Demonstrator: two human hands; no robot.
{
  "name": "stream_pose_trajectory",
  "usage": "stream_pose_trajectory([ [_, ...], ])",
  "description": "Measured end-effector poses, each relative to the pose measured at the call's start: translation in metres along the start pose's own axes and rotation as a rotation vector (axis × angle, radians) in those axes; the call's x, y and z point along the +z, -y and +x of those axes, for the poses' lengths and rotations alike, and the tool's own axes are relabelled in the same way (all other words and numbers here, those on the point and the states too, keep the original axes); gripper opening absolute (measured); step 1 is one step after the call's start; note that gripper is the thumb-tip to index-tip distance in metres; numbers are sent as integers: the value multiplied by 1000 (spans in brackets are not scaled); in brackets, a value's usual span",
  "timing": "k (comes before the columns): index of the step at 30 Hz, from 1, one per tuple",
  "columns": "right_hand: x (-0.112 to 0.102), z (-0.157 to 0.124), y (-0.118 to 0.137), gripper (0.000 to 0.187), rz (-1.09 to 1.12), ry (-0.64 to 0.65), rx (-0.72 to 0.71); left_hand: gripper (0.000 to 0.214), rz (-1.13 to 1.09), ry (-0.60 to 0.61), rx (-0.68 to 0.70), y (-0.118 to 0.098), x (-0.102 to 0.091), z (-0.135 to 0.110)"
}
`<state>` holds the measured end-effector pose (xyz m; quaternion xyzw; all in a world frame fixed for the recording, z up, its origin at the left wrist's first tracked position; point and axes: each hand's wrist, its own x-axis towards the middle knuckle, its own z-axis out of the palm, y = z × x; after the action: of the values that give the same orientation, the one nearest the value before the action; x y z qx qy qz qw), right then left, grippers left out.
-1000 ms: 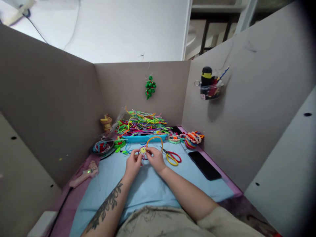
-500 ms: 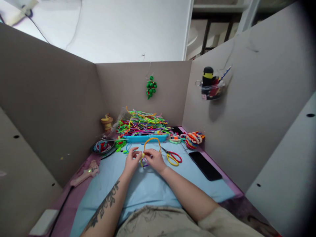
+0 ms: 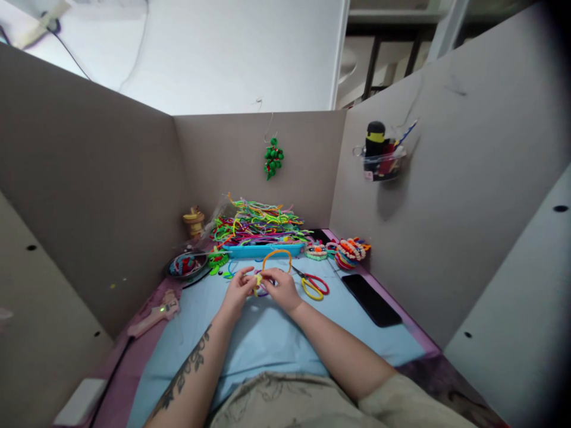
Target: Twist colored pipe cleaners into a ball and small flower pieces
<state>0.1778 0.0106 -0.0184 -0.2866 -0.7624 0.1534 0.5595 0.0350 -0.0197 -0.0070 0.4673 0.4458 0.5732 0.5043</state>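
- While both hands meet near the middle of the blue-covered surface (image 3: 272, 345), the small yellow piece (image 3: 258, 279) sits right between them, at the fingertips.
- Right hand (image 3: 281, 288): the grip looks pinched, thumb and finger pressed together on the right side of that yellow piece.
- Left hand (image 3: 238, 290): thumb and index are bent right up against the piece's left side. Can't tell if that grip is really pinching or only touching, it's too tiny from this angle.
- So the piece lies out at the tips of both grips, not down in either palm.
- An orange loop (image 3: 277, 251) arches up just behind the right hand, and a bit of purple strand (image 3: 262, 293) curves below the yellow piece, between the hands. Whether they're all joined, no clue, fingers cover it.
- Red-and-yellow-handled scissors (image 3: 314, 286) lie just beside the right hand, and a black phone (image 3: 371, 300) is farther right.
- Behind the hands there's a blue tray (image 3: 245, 252) heaped with colorful fuzzy strands (image 3: 263, 223).
- Way over left, well apart from the left hand: a pink glue gun (image 3: 154, 315) with a green light on it.
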Motion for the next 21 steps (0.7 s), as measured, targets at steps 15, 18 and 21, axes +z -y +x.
stream_pose_trajectory([
  [15, -5, 3, 2, 17, 42, 58, 2, 54, -22, -40, 76, -1, 3, -1],
  [18, -5, 4, -1, 15, 28, 53, 20, 54, -23, -39, 81, -2, 3, -2],
  [21, -6, 4, -2, 14, 18, 56, 28, 53, -21, -31, 85, -2, 3, -3],
])
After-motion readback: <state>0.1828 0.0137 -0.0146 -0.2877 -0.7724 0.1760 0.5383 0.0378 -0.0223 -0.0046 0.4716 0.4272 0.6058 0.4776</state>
